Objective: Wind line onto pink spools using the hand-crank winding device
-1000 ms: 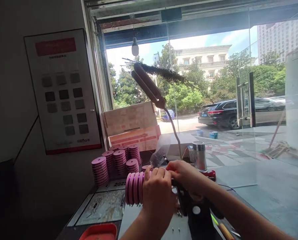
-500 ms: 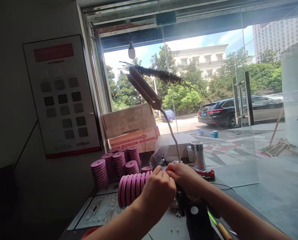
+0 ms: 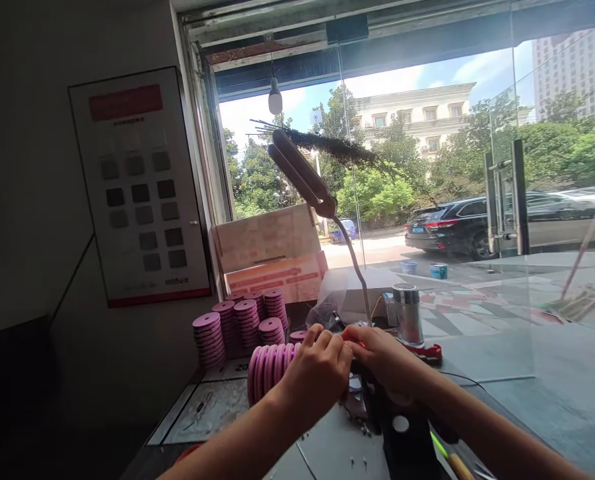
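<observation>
My left hand (image 3: 317, 373) is curled shut around a row of pink discs (image 3: 270, 368) held on edge over the bench. My right hand (image 3: 384, 363) meets it fingertip to fingertip, pinching something small that I cannot make out, with a bit of red showing at the fingertips. Both hands sit just above a black machine (image 3: 402, 433) at the bench's near edge.
Stacks of pink discs (image 3: 242, 327) stand at the back left. Behind them are cardboard boxes (image 3: 272, 257), a gooseneck lamp (image 3: 307, 180), a metal cylinder (image 3: 408, 313) on a red base, and a wall chart (image 3: 137, 187). Glass doors show a street and cars.
The view has shifted slightly to the left, so things sit further right in the picture. My hands stay together over the machine, and the row of discs stays in my left hand.
</observation>
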### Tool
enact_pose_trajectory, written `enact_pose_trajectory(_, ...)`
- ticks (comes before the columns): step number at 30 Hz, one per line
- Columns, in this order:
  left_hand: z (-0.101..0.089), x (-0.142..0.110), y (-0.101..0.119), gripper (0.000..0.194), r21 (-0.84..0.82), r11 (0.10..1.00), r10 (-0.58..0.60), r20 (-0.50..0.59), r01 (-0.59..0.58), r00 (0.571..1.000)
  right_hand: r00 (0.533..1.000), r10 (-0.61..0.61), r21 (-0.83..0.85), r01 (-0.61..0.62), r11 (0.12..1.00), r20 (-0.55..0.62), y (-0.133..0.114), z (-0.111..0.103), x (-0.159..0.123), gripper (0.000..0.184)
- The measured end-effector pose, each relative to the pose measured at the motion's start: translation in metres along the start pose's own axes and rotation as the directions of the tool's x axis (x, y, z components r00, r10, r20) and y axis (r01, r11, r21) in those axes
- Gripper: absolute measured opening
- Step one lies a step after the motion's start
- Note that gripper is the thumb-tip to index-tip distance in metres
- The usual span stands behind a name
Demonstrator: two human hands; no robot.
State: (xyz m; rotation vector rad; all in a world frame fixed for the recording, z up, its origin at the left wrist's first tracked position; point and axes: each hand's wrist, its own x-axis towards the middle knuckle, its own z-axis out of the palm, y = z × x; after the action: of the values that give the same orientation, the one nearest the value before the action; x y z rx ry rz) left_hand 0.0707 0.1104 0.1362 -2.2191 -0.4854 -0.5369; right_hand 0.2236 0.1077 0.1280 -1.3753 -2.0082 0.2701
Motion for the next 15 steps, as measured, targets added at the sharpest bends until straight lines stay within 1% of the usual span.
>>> enact_pose_trajectory(6,0.009,-0.004,0.003,0.01,-0.057,0.998,0.008,0.003,-0.008,1.0,0.998,-0.054,0.055,0.052,0.997,0.025,0.002,-0.002,-0.001,0.016)
enact_pose_trajectory(9,0.004,0.004,0.001,0.008,-0.116,0.993,-0.01,-0.006,0.01,1.0,0.996,-0.087,0.066,0.084,0.994,0.037,0.003,-0.001,-0.002,0.013)
enact_pose_trajectory(11,-0.005,0.006,-0.008,0.008,-0.194,0.978,-0.088,-0.019,0.083,0.996,0.994,-0.105,0.073,0.102,0.992,0.037,0.002,-0.001,-0.003,0.012)
enact_pose_trajectory(12,-0.01,0.002,-0.016,0.009,-0.24,0.957,-0.172,-0.026,0.161,0.985,0.993,-0.109,0.078,0.106,0.991,0.038,0.0,-0.001,-0.004,0.012)
enact_pose_trajectory(13,-0.014,-0.005,-0.025,0.01,-0.294,0.916,-0.297,-0.043,0.272,0.954,0.993,-0.107,0.086,0.104,0.991,0.039,-0.002,-0.002,-0.005,0.013)
enact_pose_trajectory(14,-0.017,-0.017,-0.035,0.014,-0.35,0.843,-0.449,-0.04,0.409,0.892,0.994,-0.101,0.097,0.097,0.991,0.04,-0.004,-0.003,-0.007,0.014)
enact_pose_trajectory(15,-0.018,-0.032,-0.044,0.019,-0.4,0.726,-0.63,-0.062,0.559,0.774,0.995,-0.093,0.108,0.088,0.99,0.04,-0.005,-0.004,-0.008,0.015)
